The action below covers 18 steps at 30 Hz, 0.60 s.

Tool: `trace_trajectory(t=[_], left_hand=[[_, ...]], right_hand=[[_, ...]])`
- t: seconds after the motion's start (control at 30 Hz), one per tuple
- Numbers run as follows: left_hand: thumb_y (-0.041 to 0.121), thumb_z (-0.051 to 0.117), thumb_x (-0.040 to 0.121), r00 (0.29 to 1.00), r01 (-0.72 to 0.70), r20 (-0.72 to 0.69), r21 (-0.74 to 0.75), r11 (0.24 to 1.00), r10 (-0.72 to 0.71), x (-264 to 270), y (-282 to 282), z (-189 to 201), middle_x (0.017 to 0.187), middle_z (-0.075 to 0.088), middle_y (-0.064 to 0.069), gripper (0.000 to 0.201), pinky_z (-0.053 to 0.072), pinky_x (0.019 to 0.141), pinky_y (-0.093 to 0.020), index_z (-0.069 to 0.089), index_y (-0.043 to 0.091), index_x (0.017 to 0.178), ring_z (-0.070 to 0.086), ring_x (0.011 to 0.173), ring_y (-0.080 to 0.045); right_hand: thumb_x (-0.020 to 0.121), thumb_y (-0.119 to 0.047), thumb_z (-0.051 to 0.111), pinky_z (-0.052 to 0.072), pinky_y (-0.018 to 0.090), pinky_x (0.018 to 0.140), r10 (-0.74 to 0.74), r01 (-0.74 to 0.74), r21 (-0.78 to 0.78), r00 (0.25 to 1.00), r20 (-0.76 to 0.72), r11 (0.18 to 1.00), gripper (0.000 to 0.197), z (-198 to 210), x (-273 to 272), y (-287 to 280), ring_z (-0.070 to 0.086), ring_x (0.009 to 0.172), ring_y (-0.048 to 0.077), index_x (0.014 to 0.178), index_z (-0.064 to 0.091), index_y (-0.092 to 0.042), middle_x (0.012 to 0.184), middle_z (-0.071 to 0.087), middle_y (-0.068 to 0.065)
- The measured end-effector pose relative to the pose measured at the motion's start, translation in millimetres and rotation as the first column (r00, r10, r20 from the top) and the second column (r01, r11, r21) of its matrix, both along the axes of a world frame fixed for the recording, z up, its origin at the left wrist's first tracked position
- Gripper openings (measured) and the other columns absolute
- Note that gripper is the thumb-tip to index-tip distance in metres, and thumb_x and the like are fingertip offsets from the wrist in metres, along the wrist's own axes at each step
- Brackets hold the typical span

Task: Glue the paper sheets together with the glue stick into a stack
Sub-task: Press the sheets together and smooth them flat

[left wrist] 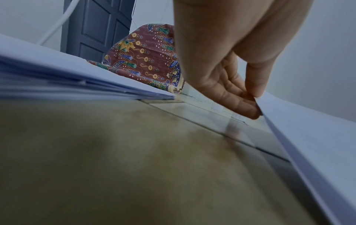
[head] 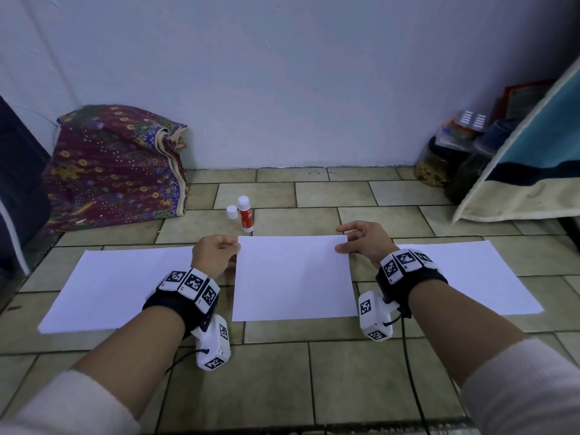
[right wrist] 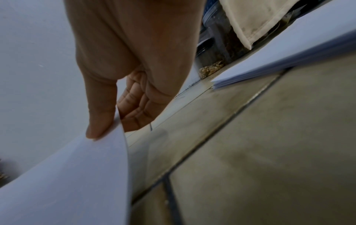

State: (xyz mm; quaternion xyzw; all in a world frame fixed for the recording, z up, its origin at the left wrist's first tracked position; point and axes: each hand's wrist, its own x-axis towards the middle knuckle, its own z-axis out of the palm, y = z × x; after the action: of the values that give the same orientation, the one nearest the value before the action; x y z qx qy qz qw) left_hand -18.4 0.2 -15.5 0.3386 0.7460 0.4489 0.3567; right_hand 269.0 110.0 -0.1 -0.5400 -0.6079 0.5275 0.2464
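Observation:
A white paper sheet (head: 293, 277) lies in the middle of the tiled floor, its far edge lifted. My left hand (head: 216, 254) pinches its far left corner, and the left wrist view shows thumb and fingers (left wrist: 248, 105) closed on the sheet's edge (left wrist: 308, 137). My right hand (head: 361, 240) pinches the far right corner, thumb (right wrist: 100, 118) on top of the sheet (right wrist: 77, 175). A stack of paper (head: 122, 287) lies to the left and another paper stack (head: 467, 277) to the right. The uncapped glue stick (head: 245, 214) stands behind the sheet beside its white cap (head: 232, 212).
A patterned cloth bundle (head: 116, 164) sits against the wall at far left. Jars (head: 439, 158) and a hanging blue-and-cream cloth (head: 533, 158) stand at far right. A dark door (left wrist: 96, 27) is on the left. Tiled floor (head: 314, 372) runs toward me.

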Motion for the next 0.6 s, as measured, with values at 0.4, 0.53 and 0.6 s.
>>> trace_trajectory(t=[0.4, 0.53, 0.6], left_hand=[[0.000, 0.064, 0.088, 1.000, 0.008, 0.010, -0.007, 1.000, -0.008, -1.3, 0.3, -1.0, 0.101, 0.070, -0.017, 0.017, 0.055, 0.087, -0.041, 0.067, -0.002, 0.105, 0.067, 0.087, -0.030], [-0.001, 0.063, 0.088, 1.000, 0.015, 0.020, -0.011, 1.000, -0.015, 0.2, -0.5, 0.7, 0.100, 0.069, -0.017, 0.020, 0.057, 0.072, -0.030, 0.066, -0.004, 0.108, 0.066, 0.082, -0.027], [-0.002, 0.063, 0.088, 0.999, 0.017, 0.029, -0.015, 1.000, -0.016, 1.0, -0.7, 1.2, 0.099, 0.068, -0.015, 0.021, 0.057, 0.061, -0.020, 0.065, -0.004, 0.109, 0.065, 0.081, -0.027]], right_hand=[[0.074, 0.004, 0.076, 0.053, 0.042, 0.093, -0.081, 0.081, -0.005, 0.995, -0.063, 0.997, 0.025, -2.5, 2.2, -0.7, 0.065, 0.084, 0.027, 0.088, 0.067, -0.014, 0.084, 0.066, 0.014], [0.073, 0.004, 0.077, 0.054, 0.037, 0.089, -0.095, 0.094, -0.008, 0.992, -0.080, 0.995, 0.025, -2.9, 1.4, -0.8, 0.064, 0.077, 0.024, 0.086, 0.067, -0.014, 0.078, 0.065, 0.010], [0.073, 0.003, 0.077, 0.054, 0.034, 0.086, -0.101, 0.101, -0.003, 0.992, -0.079, 0.995, 0.024, -4.1, 1.0, 0.1, 0.063, 0.076, 0.023, 0.085, 0.067, -0.015, 0.076, 0.065, 0.008]])
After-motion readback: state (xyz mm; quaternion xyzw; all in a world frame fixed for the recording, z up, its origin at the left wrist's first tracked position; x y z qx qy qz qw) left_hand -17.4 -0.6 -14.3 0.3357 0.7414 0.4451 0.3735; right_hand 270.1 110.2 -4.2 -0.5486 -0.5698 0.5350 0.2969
